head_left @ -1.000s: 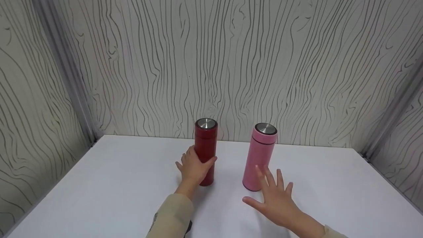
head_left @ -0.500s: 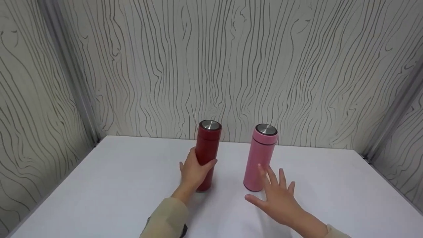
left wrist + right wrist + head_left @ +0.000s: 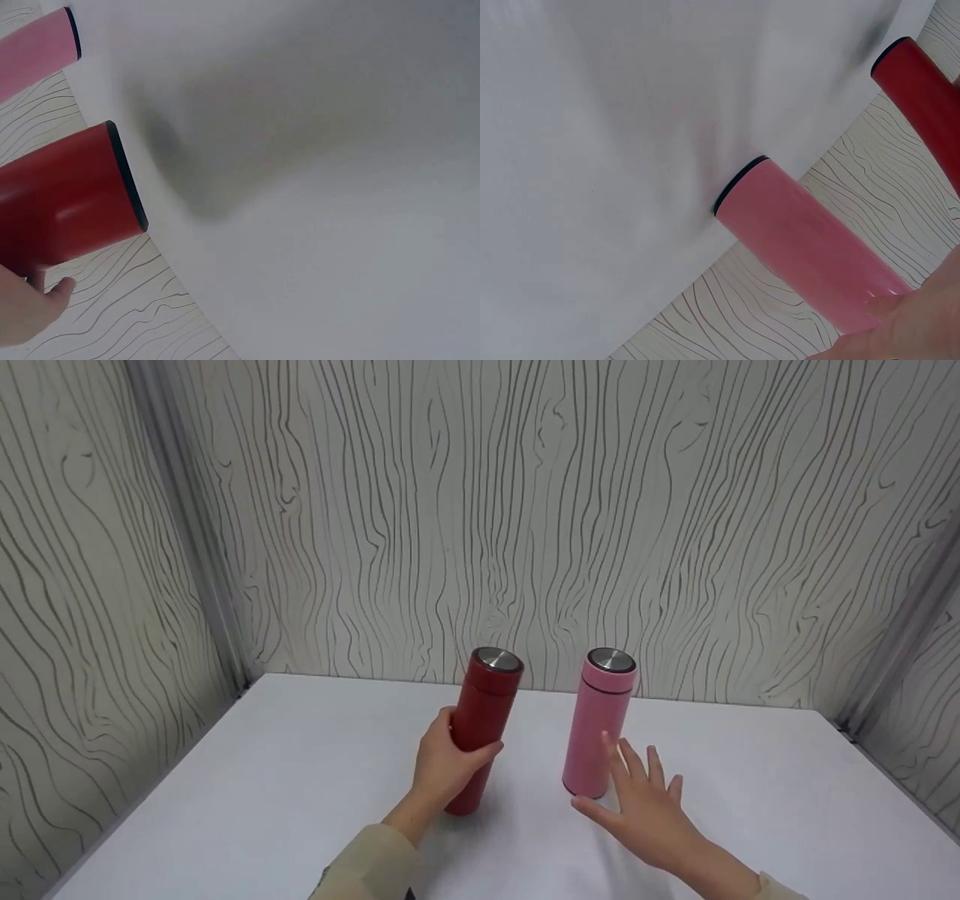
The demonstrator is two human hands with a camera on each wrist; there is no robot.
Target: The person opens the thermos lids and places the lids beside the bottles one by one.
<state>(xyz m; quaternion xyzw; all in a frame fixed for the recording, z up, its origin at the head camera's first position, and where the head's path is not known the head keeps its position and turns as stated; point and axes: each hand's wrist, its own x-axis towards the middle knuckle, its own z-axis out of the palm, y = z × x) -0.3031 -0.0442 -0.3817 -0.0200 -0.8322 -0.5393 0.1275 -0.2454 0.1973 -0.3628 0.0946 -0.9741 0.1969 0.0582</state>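
Observation:
A red thermos (image 3: 486,709) with a brushed metal lid top leans to the right in the head view. My left hand (image 3: 442,761) grips it around the middle, thumb across the near side. In the left wrist view its dark-rimmed base stands off the table, with a shadow apart from it. A pink thermos (image 3: 598,727) of the same shape stands on the table to the right. My right hand (image 3: 651,819) is held in front of it with fingers spread, the index finger overlapping its lower body. In the right wrist view this hand holds nothing.
Both thermoses are over a white table (image 3: 300,780). A panel with a wood-grain line pattern (image 3: 480,510) rises behind the table's back edge, with similar panels on both sides and grey posts (image 3: 199,532) at the corners.
The red thermos has been lifted and tilted to the right, its base coming nearer to me with my left hand. My right hand stays spread by the pink thermos. The head view shifts slightly.

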